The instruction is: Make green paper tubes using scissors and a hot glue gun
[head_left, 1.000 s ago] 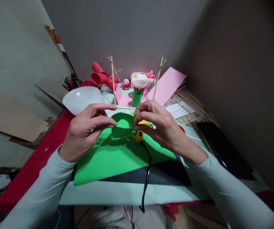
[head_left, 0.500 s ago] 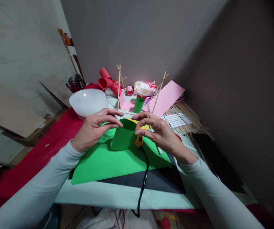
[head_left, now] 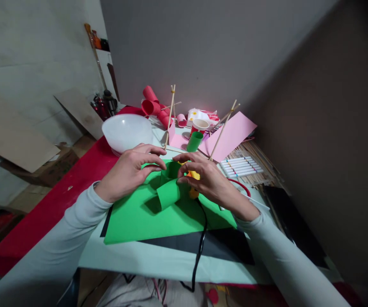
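A curled green paper strip (head_left: 168,194) is between my two hands, above a large green sheet (head_left: 132,226). Its upper part forms an open coil, and its loose end sticks out toward the front left. My right hand (head_left: 205,175) pinches the strip at its right side, thumb in front. At the coil's left edge, my left hand (head_left: 129,172) has its thumb and bent fingers on the paper. Partly hidden behind my right hand is a yellow tool (head_left: 194,192), probably a glue gun, with a black cord (head_left: 203,238) running off the table's front edge.
Behind the hands stand a green paper tube (head_left: 194,141), a paper cup (head_left: 200,124) and tied wooden sticks (head_left: 224,128). A white bowl (head_left: 128,132) sits at left. Pink paper (head_left: 230,138), white markers (head_left: 241,166) and red tubes (head_left: 150,107) lie around the back.
The green strip has gone from one wide loop to a tighter coil with a loose end turned outward in front. The camera view has shifted slightly.
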`<action>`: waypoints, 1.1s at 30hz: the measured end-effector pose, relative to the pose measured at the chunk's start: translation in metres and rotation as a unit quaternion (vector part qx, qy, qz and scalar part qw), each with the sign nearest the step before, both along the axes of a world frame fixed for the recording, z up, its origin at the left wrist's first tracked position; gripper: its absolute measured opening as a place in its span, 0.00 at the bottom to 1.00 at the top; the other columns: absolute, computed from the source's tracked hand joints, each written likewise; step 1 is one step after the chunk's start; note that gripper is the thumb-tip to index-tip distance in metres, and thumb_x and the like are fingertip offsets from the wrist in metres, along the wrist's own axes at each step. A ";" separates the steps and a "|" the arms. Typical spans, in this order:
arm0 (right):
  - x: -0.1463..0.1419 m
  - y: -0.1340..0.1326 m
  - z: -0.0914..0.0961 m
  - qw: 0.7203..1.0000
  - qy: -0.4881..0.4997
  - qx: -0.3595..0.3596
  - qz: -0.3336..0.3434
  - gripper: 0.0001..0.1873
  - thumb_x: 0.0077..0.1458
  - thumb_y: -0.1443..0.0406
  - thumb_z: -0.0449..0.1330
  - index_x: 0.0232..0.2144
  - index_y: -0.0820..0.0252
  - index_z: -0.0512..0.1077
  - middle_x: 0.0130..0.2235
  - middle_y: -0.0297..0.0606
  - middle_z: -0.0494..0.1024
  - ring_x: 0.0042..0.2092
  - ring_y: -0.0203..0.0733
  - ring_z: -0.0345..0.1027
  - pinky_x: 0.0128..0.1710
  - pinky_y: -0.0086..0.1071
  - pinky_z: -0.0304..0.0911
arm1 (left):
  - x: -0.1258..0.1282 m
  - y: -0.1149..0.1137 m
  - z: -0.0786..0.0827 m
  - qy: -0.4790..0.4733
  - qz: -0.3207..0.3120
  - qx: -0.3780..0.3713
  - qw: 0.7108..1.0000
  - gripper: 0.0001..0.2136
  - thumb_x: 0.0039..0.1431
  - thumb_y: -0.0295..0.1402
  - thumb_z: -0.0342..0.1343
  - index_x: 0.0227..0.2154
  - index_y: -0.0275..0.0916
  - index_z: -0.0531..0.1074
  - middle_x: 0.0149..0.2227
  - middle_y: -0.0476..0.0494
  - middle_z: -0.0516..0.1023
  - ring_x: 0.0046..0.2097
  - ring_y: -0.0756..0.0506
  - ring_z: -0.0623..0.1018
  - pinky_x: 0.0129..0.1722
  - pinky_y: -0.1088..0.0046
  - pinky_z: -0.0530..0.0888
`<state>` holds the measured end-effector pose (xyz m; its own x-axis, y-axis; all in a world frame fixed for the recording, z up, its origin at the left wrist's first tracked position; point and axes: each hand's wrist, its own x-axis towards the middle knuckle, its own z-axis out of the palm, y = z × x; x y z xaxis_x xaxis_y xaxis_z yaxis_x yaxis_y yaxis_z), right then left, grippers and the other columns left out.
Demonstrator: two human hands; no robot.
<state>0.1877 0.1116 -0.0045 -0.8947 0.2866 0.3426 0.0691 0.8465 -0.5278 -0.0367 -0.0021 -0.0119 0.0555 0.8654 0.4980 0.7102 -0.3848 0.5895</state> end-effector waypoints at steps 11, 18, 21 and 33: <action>0.003 -0.008 -0.003 0.990 0.126 -0.058 -0.026 0.03 0.65 0.66 0.65 0.37 0.57 0.78 0.51 0.42 0.81 0.52 0.44 0.74 0.57 0.41 0.65 | 0.023 0.003 -0.001 0.003 -0.036 0.029 0.999 0.08 0.65 0.30 0.57 0.33 0.41 0.81 0.40 0.43 0.85 0.47 0.41 0.80 0.50 0.62 0.75; 0.003 -0.006 -0.004 0.956 0.213 -0.170 -0.109 0.07 0.67 0.61 0.62 0.38 0.58 0.74 0.44 0.39 0.81 0.45 0.41 0.75 0.46 0.34 0.70 | 0.008 0.005 -0.005 -0.028 0.060 0.028 0.997 0.06 0.62 0.32 0.59 0.32 0.42 0.81 0.41 0.43 0.85 0.48 0.38 0.80 0.51 0.58 0.74; 0.009 0.005 -0.003 0.947 0.192 -0.223 -0.132 0.10 0.69 0.58 0.57 0.39 0.59 0.69 0.32 0.32 0.73 0.30 0.34 0.68 0.30 0.28 0.65 | -0.008 0.005 -0.003 -0.061 0.151 0.076 0.984 0.06 0.61 0.35 0.63 0.28 0.44 0.80 0.40 0.45 0.85 0.46 0.38 0.78 0.55 0.54 0.70; -0.011 -0.014 -0.030 0.990 0.013 -0.088 -0.108 0.04 0.60 0.71 0.62 0.39 0.65 0.76 0.38 0.45 0.80 0.38 0.44 0.71 0.39 0.35 0.61 | -0.007 -0.003 0.004 -0.180 0.100 0.061 0.977 0.04 0.62 0.34 0.65 0.31 0.43 0.81 0.31 0.53 0.80 0.34 0.48 0.76 0.34 0.73 0.72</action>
<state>0.1764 0.0976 -0.0345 -0.7974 0.5279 0.2924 0.2231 0.7081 -0.6699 -0.0441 -0.0049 -0.0083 -0.3059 0.7736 0.5549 0.5333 -0.3435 0.7730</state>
